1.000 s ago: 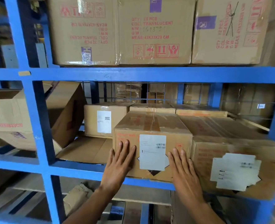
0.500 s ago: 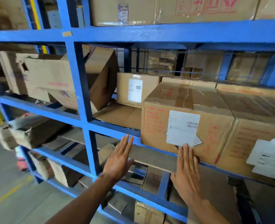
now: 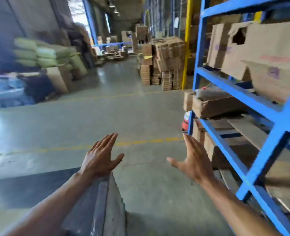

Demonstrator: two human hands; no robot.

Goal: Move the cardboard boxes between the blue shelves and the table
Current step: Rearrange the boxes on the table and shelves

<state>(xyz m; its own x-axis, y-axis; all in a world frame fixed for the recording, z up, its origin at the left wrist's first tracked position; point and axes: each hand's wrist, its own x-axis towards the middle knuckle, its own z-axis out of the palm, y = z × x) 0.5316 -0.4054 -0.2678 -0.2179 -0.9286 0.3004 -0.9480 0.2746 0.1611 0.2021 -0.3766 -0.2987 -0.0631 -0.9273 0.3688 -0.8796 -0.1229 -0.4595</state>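
Observation:
My left hand [image 3: 100, 156] and my right hand [image 3: 194, 160] float in front of me above the concrete floor, both empty with fingers spread. The blue shelves [image 3: 239, 92] stand to my right, an arm's reach from my right hand. A torn cardboard box [image 3: 260, 46] with a hole in its side sits on an upper level, and a flattened open box [image 3: 214, 104] lies on the level below. The labelled box I was touching is out of view. A dark grey table corner [image 3: 105, 205] pokes up under my left forearm.
A tall stack of flattened cardboard [image 3: 163, 63] stands by a yellow post [image 3: 186, 48] down the aisle. Piled green sacks [image 3: 43, 53] and a leaning carton are at the left. Yellow lines cross the wide concrete floor [image 3: 106, 113] ahead.
My view has swung left, away from the shelf toward the aisle. Both hands have come off the labelled box and now hang empty over the floor.

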